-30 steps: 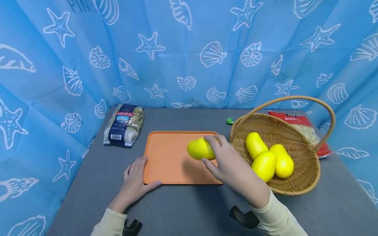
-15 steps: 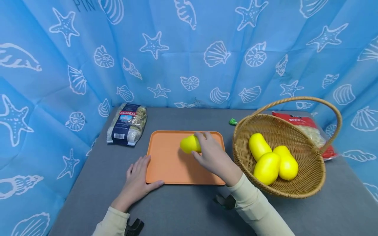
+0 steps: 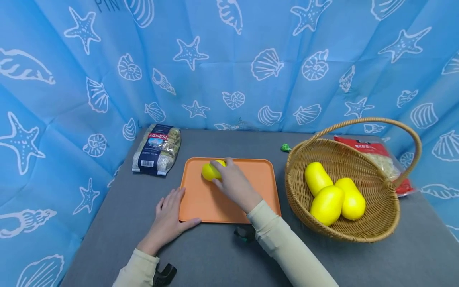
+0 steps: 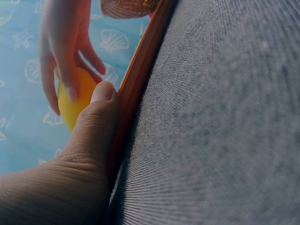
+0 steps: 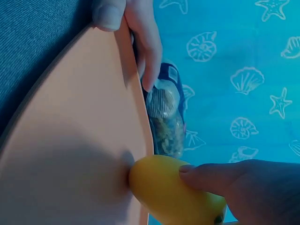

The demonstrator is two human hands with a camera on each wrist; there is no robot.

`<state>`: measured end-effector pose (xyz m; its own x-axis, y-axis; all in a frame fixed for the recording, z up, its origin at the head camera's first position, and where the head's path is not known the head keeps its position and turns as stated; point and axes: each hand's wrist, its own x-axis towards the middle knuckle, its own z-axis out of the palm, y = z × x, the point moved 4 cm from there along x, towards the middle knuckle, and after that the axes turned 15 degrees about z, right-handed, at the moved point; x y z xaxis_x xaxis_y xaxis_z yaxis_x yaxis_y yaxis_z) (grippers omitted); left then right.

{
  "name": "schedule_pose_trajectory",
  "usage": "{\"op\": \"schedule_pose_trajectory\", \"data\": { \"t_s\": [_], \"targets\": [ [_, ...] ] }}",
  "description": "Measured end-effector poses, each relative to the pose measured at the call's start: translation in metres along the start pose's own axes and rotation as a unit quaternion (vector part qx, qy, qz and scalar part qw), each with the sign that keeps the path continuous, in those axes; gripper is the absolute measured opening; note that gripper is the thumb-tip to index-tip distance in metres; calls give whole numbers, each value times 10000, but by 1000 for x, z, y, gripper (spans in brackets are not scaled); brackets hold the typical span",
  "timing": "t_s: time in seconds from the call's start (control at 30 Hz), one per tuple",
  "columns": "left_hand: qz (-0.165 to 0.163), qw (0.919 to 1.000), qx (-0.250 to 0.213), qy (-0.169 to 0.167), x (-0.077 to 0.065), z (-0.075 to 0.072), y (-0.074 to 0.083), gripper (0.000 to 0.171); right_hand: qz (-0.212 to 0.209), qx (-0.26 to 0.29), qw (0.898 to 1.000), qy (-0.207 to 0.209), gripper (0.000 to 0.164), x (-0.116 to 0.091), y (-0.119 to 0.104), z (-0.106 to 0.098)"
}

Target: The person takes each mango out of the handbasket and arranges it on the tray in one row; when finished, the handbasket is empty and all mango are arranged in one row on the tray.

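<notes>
My right hand (image 3: 234, 184) grips a yellow mango (image 3: 209, 172) over the back left part of an orange tray (image 3: 195, 203). In the right wrist view the mango (image 5: 171, 187) is close to the tray surface, its shadow beside it; I cannot tell whether they touch. The thumb lies along its near side. My left hand (image 3: 168, 217) rests at the tray's front left corner, fingers straight along the left edge and thumb by the front edge. From the left wrist, the thumb (image 4: 93, 124) appears against the tray's rim, with the mango and right hand beyond.
Right of the tray stands a wicker basket (image 3: 385, 217) with a tall handle, holding three yellow mangoes (image 3: 327, 205). A pasta bag (image 3: 157, 149) lies at back left. Behind the basket is a red and clear bag (image 3: 380, 157). A small green object (image 3: 285, 148) sits near it.
My right hand has carried the mango leftward and slightly back across the tray, and lower toward it. The left hand has stayed at the tray's corner. The head view has shifted slightly.
</notes>
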<state>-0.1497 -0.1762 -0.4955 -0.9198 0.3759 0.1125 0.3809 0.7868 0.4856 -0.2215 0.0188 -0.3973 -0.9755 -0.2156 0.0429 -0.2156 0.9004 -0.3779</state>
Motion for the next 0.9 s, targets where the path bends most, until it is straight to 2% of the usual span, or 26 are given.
{"op": "schedule_pose_trajectory", "data": {
  "t_s": [0.27, 0.63, 0.9],
  "targets": [
    [34, 10000, 65, 33, 0, -1, 0, 109, -75, -193, 9996, 174, 53, 4, -17, 10],
    [33, 10000, 61, 57, 0, 1, 1, 110, 150, -278, 9993, -186, 59, 0, -24, 26],
    [-33, 10000, 33, 37, 0, 0, 1, 112, -16, -276, 9993, -238, 60, -5, -31, 32]
  ]
}}
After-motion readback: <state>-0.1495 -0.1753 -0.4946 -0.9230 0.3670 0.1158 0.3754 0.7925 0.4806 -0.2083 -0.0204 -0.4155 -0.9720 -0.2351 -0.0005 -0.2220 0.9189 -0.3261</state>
